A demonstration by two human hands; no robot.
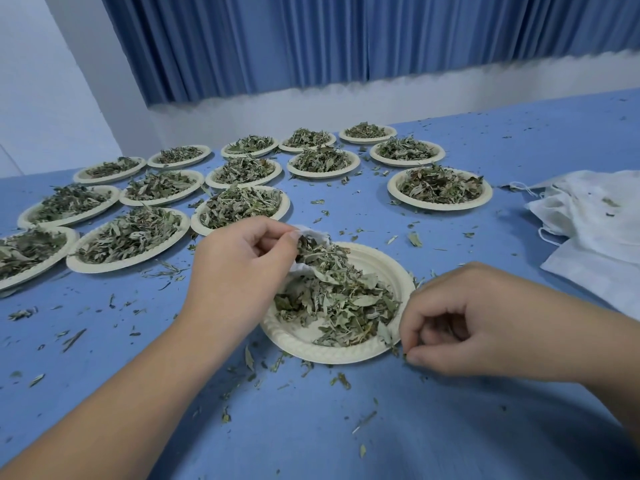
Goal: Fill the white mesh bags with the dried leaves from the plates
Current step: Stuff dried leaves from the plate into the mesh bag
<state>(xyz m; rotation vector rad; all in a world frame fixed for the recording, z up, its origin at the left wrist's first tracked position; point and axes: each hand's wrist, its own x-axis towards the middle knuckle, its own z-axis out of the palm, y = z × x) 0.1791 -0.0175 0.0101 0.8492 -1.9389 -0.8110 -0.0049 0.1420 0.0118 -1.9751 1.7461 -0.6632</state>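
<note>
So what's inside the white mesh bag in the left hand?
Dried leaves show at the mouth of the mesh bag, over the plate. The left hand covers the rest, so how full it is cannot be seen.

i count fifteen paper plates (440, 205) on my feed, all on one table (450, 427). fourteen are heaped with dried leaves (128, 233), in loose rows of five, five and four from the far side to the near. the fifteenth, the near plate (311, 350), is partly bare. two hands show: the left hand (239, 268) and the right hand (485, 323). one white mesh bag (313, 233) is at the left hand. the pile of bags (588, 216) at my right is too crumpled for me to count. the loose leaf scraps (249, 356) are too many to count. one blue curtain (311, 39).
</note>
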